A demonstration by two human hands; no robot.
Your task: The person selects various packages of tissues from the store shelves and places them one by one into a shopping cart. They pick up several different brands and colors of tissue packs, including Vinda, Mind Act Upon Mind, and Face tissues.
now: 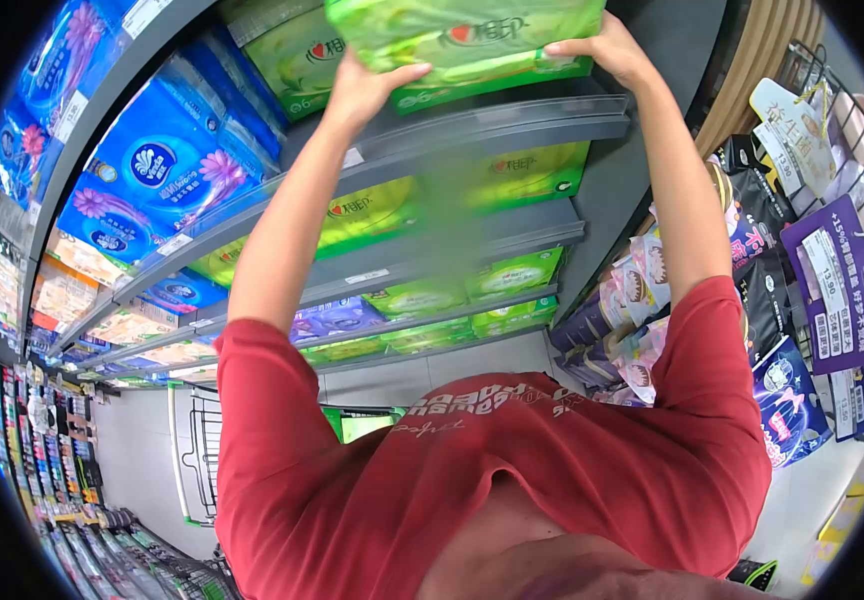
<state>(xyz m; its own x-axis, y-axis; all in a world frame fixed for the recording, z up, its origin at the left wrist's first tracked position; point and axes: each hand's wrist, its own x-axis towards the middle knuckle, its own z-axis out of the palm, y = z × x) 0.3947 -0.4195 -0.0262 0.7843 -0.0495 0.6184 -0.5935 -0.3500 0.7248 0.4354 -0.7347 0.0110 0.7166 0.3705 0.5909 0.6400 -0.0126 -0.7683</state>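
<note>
Both my arms reach up to the top visible shelf, with a green tissue pack (472,75) between my hands. My left hand (364,92) grips the pack's left end, its thumb along the front lower edge. On the right end, my right hand (612,52) holds the pack the same way, thumb pointing inward. The fingers of both hands are mostly hidden behind the pack. Its upper part runs out of view. Left of it stands another green tissue pack (287,65) on the same shelf. The clear shelf lip (512,115) lies just below the held pack.
Blue tissue packs (172,165) fill the shelves to the left. More green packs (372,210) sit on lower shelves. A shopping cart (197,450) stands on the floor at lower left. Hanging bags (752,200) and a purple price sign (832,285) are at the right.
</note>
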